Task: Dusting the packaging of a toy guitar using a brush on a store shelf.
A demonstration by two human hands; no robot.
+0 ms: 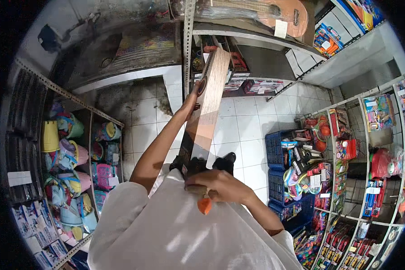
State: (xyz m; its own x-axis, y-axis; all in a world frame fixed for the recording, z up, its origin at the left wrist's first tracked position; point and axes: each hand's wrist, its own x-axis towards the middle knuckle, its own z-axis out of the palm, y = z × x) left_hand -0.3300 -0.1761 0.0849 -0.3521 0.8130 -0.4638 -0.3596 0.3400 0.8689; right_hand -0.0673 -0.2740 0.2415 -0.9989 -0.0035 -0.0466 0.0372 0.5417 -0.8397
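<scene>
A long printed cardboard box, with wood-grain colouring and part of a guitar picture on its side, stands tilted away from my body over the floor. My left hand holds its left side near the upper half, fingers partly behind it. At the near end, close to my chest, my right hand is bent and slightly blurred, with an orange object showing just below its fingers. Whether that hand grips the box end or the orange object cannot be told.
A guitar lies on an upper shelf ahead, with boxed goods below. Blue crates and racks of packaged toys stand at right. Toy buckets fill the left shelf. White floor tiles show between the shelves.
</scene>
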